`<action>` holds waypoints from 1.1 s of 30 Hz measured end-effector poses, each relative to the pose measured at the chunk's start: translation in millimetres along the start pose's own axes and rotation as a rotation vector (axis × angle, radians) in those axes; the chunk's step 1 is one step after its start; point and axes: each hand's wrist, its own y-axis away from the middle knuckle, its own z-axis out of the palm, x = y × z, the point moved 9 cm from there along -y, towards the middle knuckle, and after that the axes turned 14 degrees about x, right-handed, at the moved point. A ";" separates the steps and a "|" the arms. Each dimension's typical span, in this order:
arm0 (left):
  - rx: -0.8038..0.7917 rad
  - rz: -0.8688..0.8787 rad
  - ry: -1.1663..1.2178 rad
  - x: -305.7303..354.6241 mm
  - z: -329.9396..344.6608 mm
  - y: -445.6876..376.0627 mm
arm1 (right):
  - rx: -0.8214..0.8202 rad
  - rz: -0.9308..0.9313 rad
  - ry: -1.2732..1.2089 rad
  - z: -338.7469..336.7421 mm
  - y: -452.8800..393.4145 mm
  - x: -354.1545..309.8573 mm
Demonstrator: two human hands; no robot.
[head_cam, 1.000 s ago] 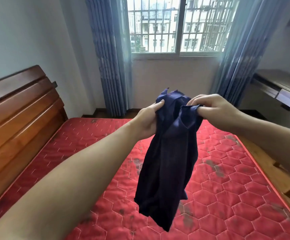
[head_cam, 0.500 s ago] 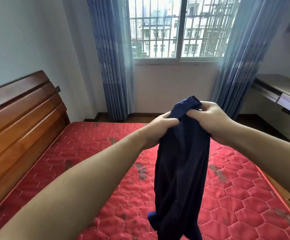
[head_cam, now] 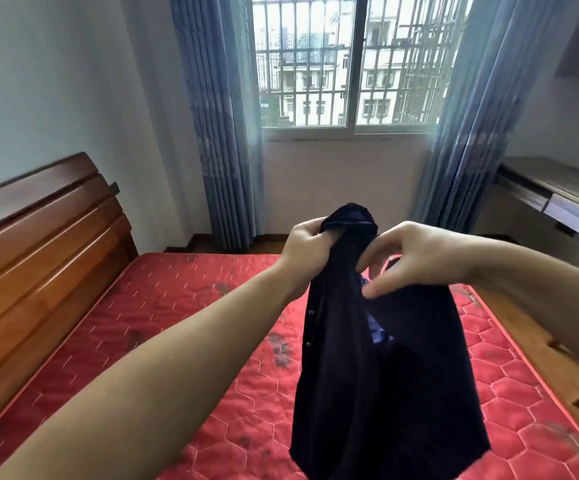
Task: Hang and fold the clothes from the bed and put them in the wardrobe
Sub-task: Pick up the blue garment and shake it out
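Observation:
A dark navy garment point(head_cam: 381, 368) with small buttons down one edge hangs in the air over the red quilted mattress point(head_cam: 184, 320). My left hand point(head_cam: 307, 245) grips its bunched top edge. My right hand point(head_cam: 416, 259) is just to the right, fingers curled and spread at the garment's opening, and the right part of the cloth hangs from under that hand. A lighter purple lining shows between the two hands. The garment's lower end reaches the frame's bottom edge.
A wooden headboard point(head_cam: 38, 258) runs along the left. The bed's wooden frame point(head_cam: 537, 344) shows at the right edge. A desk with a drawer point(head_cam: 558, 199) stands at the right wall. Blue curtains point(head_cam: 225, 133) flank a barred window point(head_cam: 350, 64) ahead.
My right hand has left the bunched top and moved right and down, spreading the garment open. The left hand keeps the top edge. The garment now hangs wider.

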 end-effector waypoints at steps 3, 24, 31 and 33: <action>-0.019 -0.164 0.007 -13.8 1.2 2.2 | 0.019 -0.177 0.499 -1.6 4.0 -9.4; -0.172 -0.318 0.281 14.0 31.5 40.9 | 1.015 -0.005 -0.441 -65.8 9.1 -0.4; -0.091 -0.065 0.038 21.3 17.9 33.7 | 0.839 0.020 -0.615 -55.6 3.9 1.0; -0.040 -0.071 0.096 28.3 3.2 25.0 | 0.641 -0.012 -0.563 -46.7 6.9 -2.5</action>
